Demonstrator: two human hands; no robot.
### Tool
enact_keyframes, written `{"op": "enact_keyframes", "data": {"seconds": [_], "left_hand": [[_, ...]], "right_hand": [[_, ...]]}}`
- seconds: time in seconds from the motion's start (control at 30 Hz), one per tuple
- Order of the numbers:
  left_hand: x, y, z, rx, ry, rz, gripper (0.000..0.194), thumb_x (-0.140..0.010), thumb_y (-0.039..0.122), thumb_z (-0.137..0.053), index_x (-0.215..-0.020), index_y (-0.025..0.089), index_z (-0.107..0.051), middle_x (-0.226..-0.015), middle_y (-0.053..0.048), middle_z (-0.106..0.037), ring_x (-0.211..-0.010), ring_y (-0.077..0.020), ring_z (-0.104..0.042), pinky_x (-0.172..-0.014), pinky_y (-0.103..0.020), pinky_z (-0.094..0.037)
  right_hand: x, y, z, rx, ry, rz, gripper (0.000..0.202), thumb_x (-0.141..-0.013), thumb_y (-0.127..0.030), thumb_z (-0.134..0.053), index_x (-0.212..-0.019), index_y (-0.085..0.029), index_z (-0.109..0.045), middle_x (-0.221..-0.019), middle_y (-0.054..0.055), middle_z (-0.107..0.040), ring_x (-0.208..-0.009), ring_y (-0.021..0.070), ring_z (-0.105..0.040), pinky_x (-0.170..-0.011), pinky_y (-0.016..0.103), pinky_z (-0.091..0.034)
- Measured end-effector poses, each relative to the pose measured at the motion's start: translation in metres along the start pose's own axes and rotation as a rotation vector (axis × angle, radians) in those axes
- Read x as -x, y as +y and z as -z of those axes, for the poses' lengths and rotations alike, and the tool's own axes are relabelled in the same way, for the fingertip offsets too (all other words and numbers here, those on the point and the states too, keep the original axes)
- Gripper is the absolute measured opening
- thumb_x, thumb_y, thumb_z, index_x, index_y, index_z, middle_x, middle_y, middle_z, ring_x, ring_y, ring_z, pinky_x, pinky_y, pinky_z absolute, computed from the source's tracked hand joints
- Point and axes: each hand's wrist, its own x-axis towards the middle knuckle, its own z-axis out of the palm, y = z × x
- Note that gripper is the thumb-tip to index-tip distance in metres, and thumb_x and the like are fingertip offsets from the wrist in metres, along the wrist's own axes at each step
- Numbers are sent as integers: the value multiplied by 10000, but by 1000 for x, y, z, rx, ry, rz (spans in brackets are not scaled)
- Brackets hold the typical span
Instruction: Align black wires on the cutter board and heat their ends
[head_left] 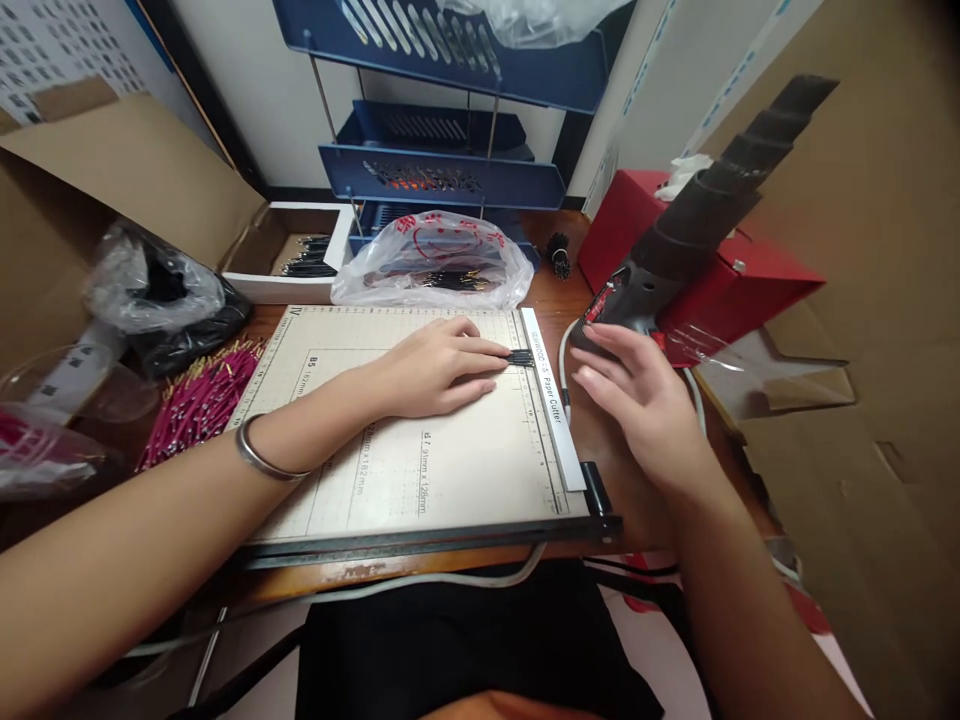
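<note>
One white cable point(442, 580) runs along the near edge of the table point(630, 490). On the table lies one paper cutter point(480, 480), with one bundle of short black wires point(523, 357) at its right-hand strip; the wires are too close to count. The left hand point(442, 368), with one bracelet point(247, 456) on its forearm, lies palm down, its fingers narrow over the bundle, holding it to the board. The right hand point(637, 390) holds nothing visible, fingers loosely bent and the thumb apart, beside one dark ringed tube point(694, 230); I cannot tell whether they touch. Left of the cutter lies one pile of magenta wires point(206, 400), too many to count. Beyond the cutter come one clear bag point(375, 270) with dark wires inside, one white box point(277, 290) holding black wires, one red box point(622, 215), and one blue rack point(450, 180) showing three tiers.
</note>
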Motion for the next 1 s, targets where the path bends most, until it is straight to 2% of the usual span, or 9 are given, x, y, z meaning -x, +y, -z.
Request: {"op": "enact_keyframes", "data": {"seconds": [0.13,0.2,0.27,0.37,0.43,0.53,0.67,0.83,1.0], "left_hand": [[1,1,0,-19,-47,17,382,-1129,340,-555,-1376,206,-814,-1454,-100,-793,-1168,-304,-708,-1065,-490,-566],[2,1,-1,-32,-43,36,390,-1138,355,-540,-1375,203,-810,-1467,-95,-786,-1266,-324,-693,-1106,-505,-541],[3,1,-1,-37,-36,50,391,-1140,367,-540,-1373,205,-807,-1464,-99,-787,-1343,-336,-674,-1139,-519,-521],[3,1,-2,-32,-47,54,385,-1137,376,-551,-1381,215,-801,-1459,-97,-790,-1369,-338,-678,-1156,-526,-518],[4,1,-2,-33,-46,54,388,-1135,376,-557,-1386,204,-799,-1465,-97,-787,-1388,-357,-674,-1165,-548,-523],[4,0,-2,-31,-36,53,379,-1125,360,-577,-1376,189,-803,-1466,-101,-785,-1425,-382,-658,-1187,-585,-532],[5,-2,-2,-10,-47,51,380,-1110,340,-604,-1397,177,-794,-1472,-104,-781,-1454,-391,-648,-1211,-596,-544],[5,-2,0,10,-60,66,397,-1109,340,-605,-1423,175,-783,-1480,-101,-777,-1442,-378,-666,-1222,-583,-554],[4,0,3,20,-78,80,404,-1101,336,-613,-1439,188,-778,-1493,-85,-771,-1465,-375,-656,-1254,-567,-542]], "right_hand": [[-72,23,-27,95,5,-48,541,-914,-531,-840,-1363,-289,-659,-1507,111,-663,-1459,358,-619,-1310,624,-475],[-98,34,-41,55,22,-155,537,-888,-455,-789,-1355,-241,-635,-1394,138,-706,-1377,362,-663,-1285,629,-485],[-109,40,-49,-5,-8,-207,609,-802,-368,-772,-1368,-221,-605,-1422,142,-689,-1415,355,-638,-1318,601,-451],[-102,38,-51,-109,-125,-181,706,-738,-349,-774,-1407,-253,-569,-1556,108,-631,-1540,326,-552,-1386,540,-380],[-92,33,-46,-197,-227,-179,734,-748,-358,-786,-1439,-287,-550,-1623,78,-599,-1584,321,-521,-1392,547,-380],[-82,31,-40,-239,-293,-213,761,-760,-323,-807,-1471,-304,-537,-1668,62,-576,-1598,326,-511,-1396,570,-375],[-83,38,-38,-140,-320,-163,817,-760,-273,-814,-1522,-298,-519,-1687,67,-544,-1603,323,-487,-1410,560,-328],[-88,49,-38,-136,-329,-144,839,-737,-266,-804,-1529,-331,-534,-1667,34,-553,-1580,342,-494,-1401,577,-316],[-87,50,-43,-138,-251,-146,735,-736,-339,-787,-1445,-300,-594,-1600,50,-604,-1550,352,-508,-1389,576,-315]]}}
